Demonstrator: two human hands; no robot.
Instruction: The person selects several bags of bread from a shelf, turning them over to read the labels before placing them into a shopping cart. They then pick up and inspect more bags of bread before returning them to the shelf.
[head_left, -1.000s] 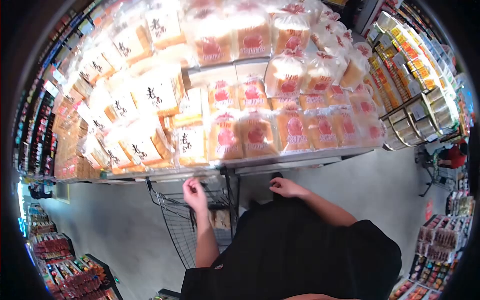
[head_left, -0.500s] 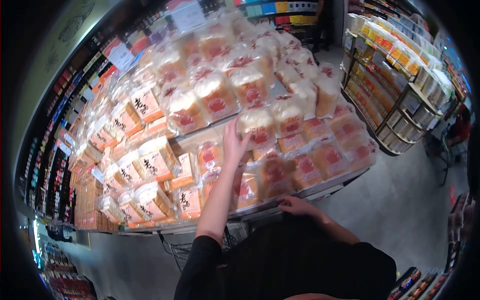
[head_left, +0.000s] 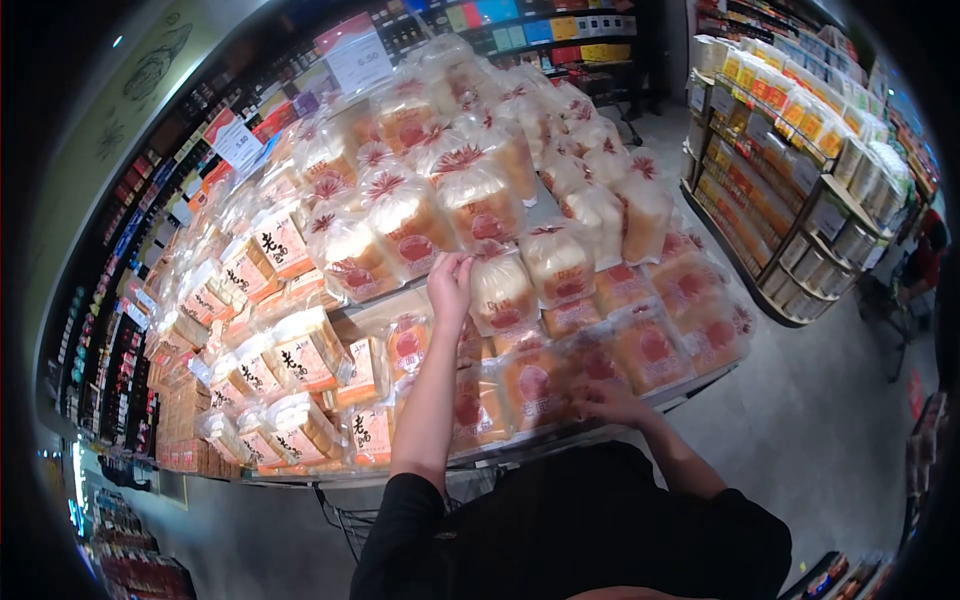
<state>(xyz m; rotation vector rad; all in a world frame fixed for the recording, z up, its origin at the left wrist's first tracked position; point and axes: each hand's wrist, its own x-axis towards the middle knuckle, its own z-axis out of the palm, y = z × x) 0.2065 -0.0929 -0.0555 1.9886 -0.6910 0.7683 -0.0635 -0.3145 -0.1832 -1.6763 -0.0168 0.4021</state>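
My left hand (head_left: 449,281) is stretched up over a tiered display of bagged bread, its fingers curled at the twisted top of a white loaf bag (head_left: 501,290) on the upper tier. Whether it grips the bag I cannot tell. My right hand (head_left: 601,400) lies low on the front row, fingers spread against a bagged loaf with a red print (head_left: 530,385). More loaves with red prints (head_left: 480,200) are stacked above, and sliced loaves with black lettering (head_left: 290,355) fill the left side.
A wire shopping cart (head_left: 345,512) stands below the display in front of me. Price signs (head_left: 357,57) stand at the back of the bread. A shelf unit of packaged goods (head_left: 800,150) runs along the right, beyond a grey floor aisle (head_left: 830,420).
My left hand has risen from the cart handle to the upper tier of bread and its fingers have curled. My right hand has moved from the display's edge onto the front loaves.
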